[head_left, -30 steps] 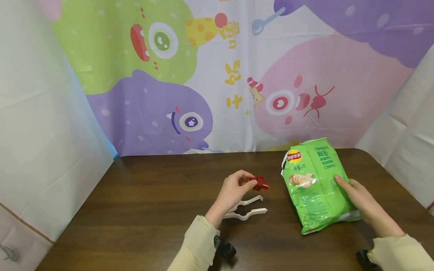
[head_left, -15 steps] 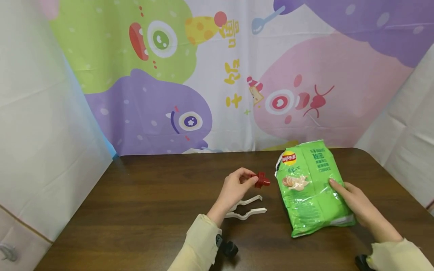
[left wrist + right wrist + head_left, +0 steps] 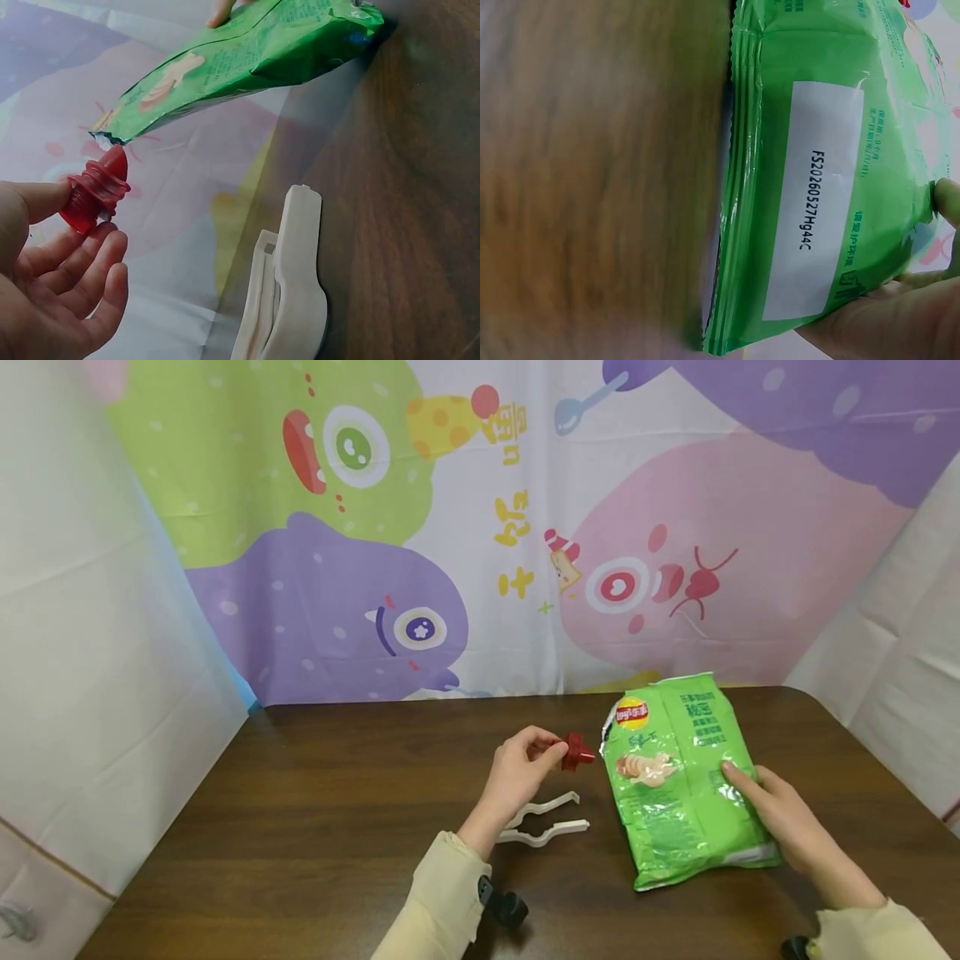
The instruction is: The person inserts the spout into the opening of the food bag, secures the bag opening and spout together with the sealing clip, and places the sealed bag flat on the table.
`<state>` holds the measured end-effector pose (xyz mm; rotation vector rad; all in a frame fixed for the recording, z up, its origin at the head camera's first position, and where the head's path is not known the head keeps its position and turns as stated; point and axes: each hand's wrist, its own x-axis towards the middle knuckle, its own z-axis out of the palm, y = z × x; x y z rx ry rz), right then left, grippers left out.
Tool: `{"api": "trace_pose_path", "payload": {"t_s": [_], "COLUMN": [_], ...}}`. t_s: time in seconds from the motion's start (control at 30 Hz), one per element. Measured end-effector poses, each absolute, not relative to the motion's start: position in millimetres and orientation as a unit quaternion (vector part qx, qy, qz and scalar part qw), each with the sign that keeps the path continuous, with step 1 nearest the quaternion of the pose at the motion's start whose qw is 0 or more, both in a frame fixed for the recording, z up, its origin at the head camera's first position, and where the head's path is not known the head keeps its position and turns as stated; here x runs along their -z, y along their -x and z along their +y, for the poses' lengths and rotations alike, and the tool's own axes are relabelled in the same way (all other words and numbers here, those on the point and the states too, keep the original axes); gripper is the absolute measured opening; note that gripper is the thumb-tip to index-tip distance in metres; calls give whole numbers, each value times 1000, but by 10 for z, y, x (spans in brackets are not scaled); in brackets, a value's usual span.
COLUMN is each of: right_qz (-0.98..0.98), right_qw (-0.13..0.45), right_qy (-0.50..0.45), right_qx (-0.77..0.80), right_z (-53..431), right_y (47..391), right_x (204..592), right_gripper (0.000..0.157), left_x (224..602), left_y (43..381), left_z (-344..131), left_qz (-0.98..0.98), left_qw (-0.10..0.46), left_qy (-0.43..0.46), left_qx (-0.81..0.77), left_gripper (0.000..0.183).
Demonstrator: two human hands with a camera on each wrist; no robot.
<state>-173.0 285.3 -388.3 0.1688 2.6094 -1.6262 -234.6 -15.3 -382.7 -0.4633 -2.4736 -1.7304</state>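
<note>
My left hand [image 3: 517,772] pinches a small red plastic spout [image 3: 578,752] between thumb and fingertips, its tapered end facing the chip bag. In the left wrist view the ridged spout [image 3: 97,187] sits close to a bag corner that looks torn, with silver lining showing; touching or apart, I cannot tell. On the right, my right hand [image 3: 783,818] grips the green chip bag [image 3: 686,802] by its side, thumb on the printed face and the fingers behind mostly hidden. Beneath the left hand lies a cream plastic bag clip [image 3: 545,837], its two arms spread apart.
A dark brown wooden table [image 3: 322,827] carries everything. Behind it hangs a cartoon-printed cloth [image 3: 510,643], and pale cloth walls [image 3: 97,610] stand at both sides. A black wrist camera [image 3: 510,910] is strapped below the left sleeve.
The chip bag has moved left and slightly down with my right hand, bringing its torn corner near the spout. My left hand has risen a little, still pinching the spout.
</note>
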Motion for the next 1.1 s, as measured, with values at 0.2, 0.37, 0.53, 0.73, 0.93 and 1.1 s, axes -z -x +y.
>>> {"api": "trace_pose_path", "payload": {"t_s": [0.2,0.37,0.53,0.73,0.93,1.1], "right_qz": [832,827,832,840,855,872], "right_qw": [20,17,26,29,13,1], "right_qy": [-43,-37,-35,-33,-27,-24], "right_qx": [553,560,553,541,517,489], "right_z": [2788,2751,2723,2673,2616,2576], "right_y": [1684,1660,1662,1653,1612,1567], "right_x": [3888,3884,3877,3859,3836,3807], "right_gripper": [50,44,49,53,51,52], "left_x": [3826,3803,3767,3725,3713,3718], "left_y": [2354,2363,2384,2385,2379,2380], "left_z": [-165,-165,-155,-146,-139,-137], "left_qz": [-807,-800,-797,-799,-798,-795], "left_qw": [48,58,74,80,89,90], "left_qy": [149,151,156,154,156,150], "left_qx": [569,578,579,576,575,581], "left_gripper": [20,20,20,22,24,24]}}
